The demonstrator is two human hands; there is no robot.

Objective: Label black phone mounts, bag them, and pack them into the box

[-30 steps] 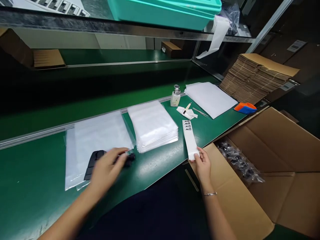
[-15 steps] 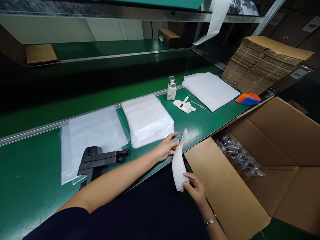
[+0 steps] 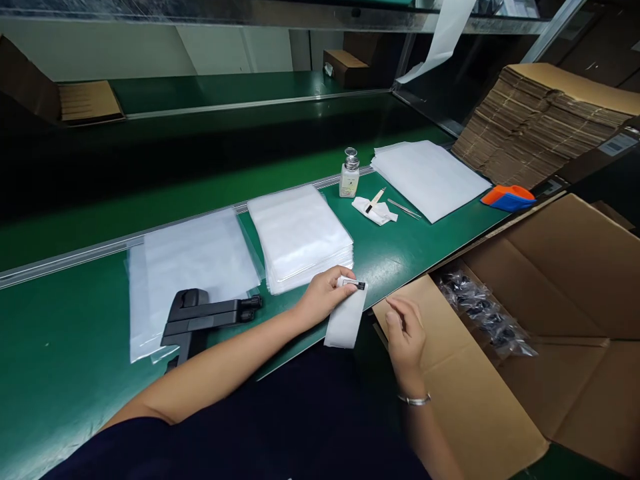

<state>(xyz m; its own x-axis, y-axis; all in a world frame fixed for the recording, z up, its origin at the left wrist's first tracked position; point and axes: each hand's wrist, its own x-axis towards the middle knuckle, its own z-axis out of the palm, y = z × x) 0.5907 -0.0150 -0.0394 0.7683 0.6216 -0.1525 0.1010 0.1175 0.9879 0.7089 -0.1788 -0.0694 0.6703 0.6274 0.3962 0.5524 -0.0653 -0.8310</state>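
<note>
My left hand (image 3: 326,293) pinches the top end of a white label strip (image 3: 346,321) at the front edge of the green table (image 3: 75,333); the strip hangs down past the edge. My right hand (image 3: 404,333) hovers just right of the strip over the cardboard box flap, fingers loosely curled, holding nothing that I can see. A black plastic part (image 3: 200,318) lies on a flat clear bag (image 3: 193,267) to the left. A stack of clear bags (image 3: 299,235) sits just behind my left hand.
A small glass bottle (image 3: 349,175), a white wipe with a tool (image 3: 375,210), tweezers (image 3: 403,209) and a white sheet stack (image 3: 430,177) lie further right. An orange-blue tool (image 3: 507,198) sits by flattened cartons (image 3: 543,123). An open cardboard box (image 3: 525,320) holds bagged black parts (image 3: 487,320).
My left hand left the black part and crossed right to grip the label strip's top end. My right hand lifted the strip off the table, then released its lower end.
</note>
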